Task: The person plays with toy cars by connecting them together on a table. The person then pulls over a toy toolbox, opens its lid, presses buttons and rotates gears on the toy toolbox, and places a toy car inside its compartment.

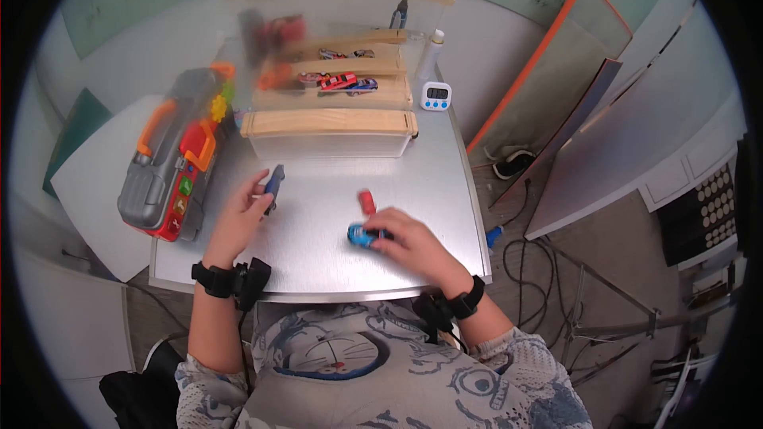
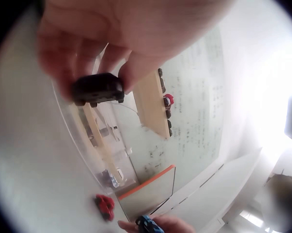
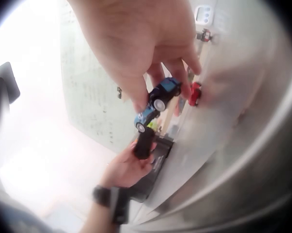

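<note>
Left hand (image 1: 238,218) pinches a dark toy car (image 1: 273,186) between curled fingers; right hand (image 1: 413,245) grips a blue toy car (image 1: 362,235), a red car (image 1: 366,202) at its twelve o'clock on the counter (image 1: 318,254).

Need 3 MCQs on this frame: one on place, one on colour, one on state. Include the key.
1. Where is the red toy car?
A) on the steel table
B) in the left hand
C) on the wooden ramp

2. What colour is the car in the right hand?
A) yellow
B) blue
C) white

3. What is the left hand doing?
A) lying flat and empty
B) pinching a dark toy car
C) holding the timer

Key: A, it lies loose on the tabletop; B, the blue car shows under the fingers; B, the wrist view shows the pinch.
</note>
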